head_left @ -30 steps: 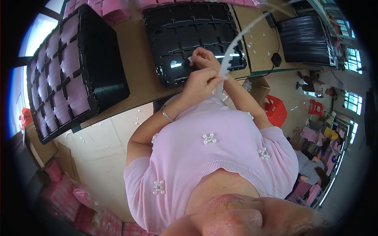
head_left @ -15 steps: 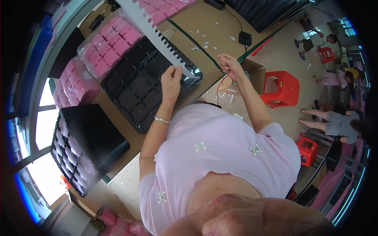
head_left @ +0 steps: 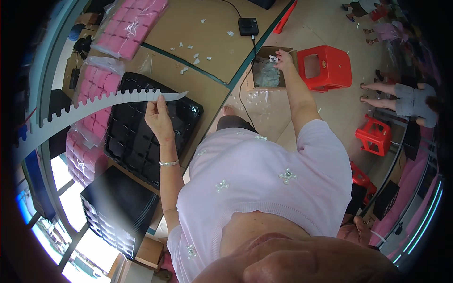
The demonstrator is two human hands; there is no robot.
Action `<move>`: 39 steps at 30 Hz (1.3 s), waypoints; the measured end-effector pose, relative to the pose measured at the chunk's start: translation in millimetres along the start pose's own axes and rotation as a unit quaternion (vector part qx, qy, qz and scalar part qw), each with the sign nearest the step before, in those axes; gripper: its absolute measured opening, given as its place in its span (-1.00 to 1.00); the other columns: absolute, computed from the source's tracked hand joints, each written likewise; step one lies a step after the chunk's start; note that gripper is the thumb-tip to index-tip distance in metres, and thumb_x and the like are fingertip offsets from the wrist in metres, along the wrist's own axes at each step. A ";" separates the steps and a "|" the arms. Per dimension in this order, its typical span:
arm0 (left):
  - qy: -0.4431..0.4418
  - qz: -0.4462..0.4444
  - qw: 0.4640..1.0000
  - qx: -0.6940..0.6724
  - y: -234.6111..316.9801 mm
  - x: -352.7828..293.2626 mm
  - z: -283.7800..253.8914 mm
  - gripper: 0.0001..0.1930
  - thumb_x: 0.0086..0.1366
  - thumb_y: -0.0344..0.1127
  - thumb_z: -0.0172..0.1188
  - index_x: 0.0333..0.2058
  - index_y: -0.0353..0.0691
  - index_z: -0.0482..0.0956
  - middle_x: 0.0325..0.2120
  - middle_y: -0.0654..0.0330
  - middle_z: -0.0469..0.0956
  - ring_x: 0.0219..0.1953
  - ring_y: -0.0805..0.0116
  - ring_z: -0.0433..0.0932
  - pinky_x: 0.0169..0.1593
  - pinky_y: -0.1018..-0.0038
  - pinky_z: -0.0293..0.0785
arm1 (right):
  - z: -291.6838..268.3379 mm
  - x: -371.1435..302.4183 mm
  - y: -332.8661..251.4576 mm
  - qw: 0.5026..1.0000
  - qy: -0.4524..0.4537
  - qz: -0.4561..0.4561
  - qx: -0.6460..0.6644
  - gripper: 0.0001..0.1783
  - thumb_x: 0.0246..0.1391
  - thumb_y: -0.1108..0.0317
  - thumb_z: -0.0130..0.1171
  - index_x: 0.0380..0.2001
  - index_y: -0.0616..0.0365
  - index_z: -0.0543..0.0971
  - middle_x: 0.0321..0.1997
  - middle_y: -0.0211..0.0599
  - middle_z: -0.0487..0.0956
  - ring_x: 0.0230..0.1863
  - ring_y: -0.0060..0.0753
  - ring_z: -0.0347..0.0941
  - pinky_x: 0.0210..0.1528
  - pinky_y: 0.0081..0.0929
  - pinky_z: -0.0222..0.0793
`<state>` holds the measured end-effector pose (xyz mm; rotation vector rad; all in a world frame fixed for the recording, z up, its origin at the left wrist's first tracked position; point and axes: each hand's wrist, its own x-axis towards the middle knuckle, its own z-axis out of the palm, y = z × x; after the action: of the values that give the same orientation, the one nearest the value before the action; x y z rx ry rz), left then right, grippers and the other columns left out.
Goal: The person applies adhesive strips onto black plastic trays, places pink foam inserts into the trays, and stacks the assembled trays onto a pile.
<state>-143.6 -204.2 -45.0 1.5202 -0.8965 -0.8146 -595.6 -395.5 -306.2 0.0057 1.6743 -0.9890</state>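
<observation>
My left hand pinches a long white strip with a notched edge between thumb and fingers, near its pointed end. The strip curves away to the far left, over a black plastic tray with compartments on the table. My right hand is stretched over an open cardboard box, fingers apart. Small white scraps show right at its fingertips; whether they still touch the fingers is unclear. A heap of white scraps lies inside the box.
Pink block packs in clear film lie along the table's far left. A stack of black trays stands at near left. A black device with a cable sits near the table edge. A red stool stands beside the box; several people are farther right.
My right hand has gone from closed fingers by the table edge to spread fingers over the box. My left hand still holds the strip, which now slants farther left.
</observation>
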 end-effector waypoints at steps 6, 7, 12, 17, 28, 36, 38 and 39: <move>-0.015 -0.009 1.000 -0.017 4.1 1.2 3.3 -0.79 0.30 -0.30 0.11 -0.45 -0.32 0.48 -0.64 0.50 0.29 -0.59 0.75 0.12 -0.54 0.71 0.00 | 3.4 -27.3 -38.4 0.771 0.140 -0.350 -0.513 -0.63 -0.04 0.27 0.18 -0.16 0.24 0.55 -0.19 -0.17 0.61 -0.12 -0.17 0.49 -0.06 -0.35 0.34; -0.009 -0.006 1.000 -0.003 1.3 1.3 2.2 -0.77 0.29 -0.29 0.12 -0.47 -0.34 0.48 -0.63 0.47 0.31 -0.57 0.73 0.15 -0.53 0.70 0.04 | 24.8 -53.5 -33.5 0.788 0.118 -0.442 -0.413 -0.75 0.02 0.34 0.12 -0.24 0.23 0.57 -0.40 -0.27 0.62 -0.34 -0.29 0.52 -0.26 -0.37 0.40; -0.028 -0.005 0.991 0.131 -9.3 3.7 -12.3 -0.74 0.22 -0.25 0.14 -0.40 -0.42 0.53 -0.56 0.15 0.54 -0.46 0.53 0.43 -0.34 0.51 0.37 | 145.2 -230.6 -44.5 0.780 -0.358 -0.442 -0.260 -0.81 0.12 0.35 0.04 -0.27 0.21 0.55 -0.50 -0.44 0.54 -0.48 -0.67 0.45 -0.47 -0.72 0.30; -0.102 0.062 0.983 0.137 -6.9 -7.5 -30.1 -0.64 0.08 -0.18 0.25 -0.28 -0.39 0.51 -0.58 0.12 0.53 -0.50 0.34 0.50 -0.35 0.43 0.41 | 218.4 -396.7 -27.5 0.674 -0.548 -0.442 -0.225 -0.79 0.10 0.40 0.06 -0.19 0.20 0.52 -0.44 -0.47 0.53 -0.48 -0.70 0.43 -0.47 -0.72 0.31; 0.044 0.002 0.991 0.129 -18.4 -72.3 -179.6 -0.56 0.09 -0.32 0.21 -0.03 -0.28 0.44 -0.54 0.11 0.54 -0.45 0.31 0.55 -0.29 0.42 0.43 | 384.7 -487.0 49.3 0.588 -0.618 -0.437 -0.286 -0.86 0.04 0.43 0.11 -0.33 0.23 0.55 -0.50 -0.43 0.56 -0.55 -0.67 0.43 -0.54 -0.72 0.31; 0.171 -0.026 0.985 -0.008 -36.7 -121.2 -242.1 -0.79 0.23 -0.44 0.11 -0.16 -0.32 0.50 -0.59 0.37 0.43 -0.51 0.67 0.35 -0.41 0.67 0.29 | 502.7 -471.1 134.6 0.503 -0.597 -0.438 -0.445 -0.81 0.02 0.31 0.18 -0.32 0.17 0.59 -0.47 -0.45 0.57 -0.45 -0.66 0.46 -0.44 -0.69 0.32; 0.195 -0.038 0.979 -0.035 -39.3 -130.1 -247.1 -0.81 0.23 -0.43 0.12 -0.18 -0.31 0.51 -0.59 0.38 0.42 -0.51 0.66 0.34 -0.41 0.68 0.29 | 524.0 -454.3 167.6 0.405 -0.582 -0.490 -0.507 -0.81 -0.04 0.33 0.21 -0.35 0.18 0.60 -0.48 -0.44 0.58 -0.43 -0.61 0.47 -0.41 -0.61 0.35; 0.198 -0.046 0.978 -0.041 -41.0 -133.9 -250.2 -0.81 0.23 -0.43 0.12 -0.18 -0.31 0.51 -0.59 0.38 0.42 -0.51 0.66 0.34 -0.41 0.68 0.29 | 532.3 -444.2 181.2 0.361 -0.550 -0.561 -0.503 -0.79 -0.16 0.36 0.24 -0.39 0.21 0.59 -0.49 -0.35 0.59 -0.43 -0.49 0.50 -0.36 -0.51 0.38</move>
<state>16.9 33.3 -52.2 1.5872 -0.4964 -0.5755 78.6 -389.2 -63.5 -2.3524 0.4115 -0.2862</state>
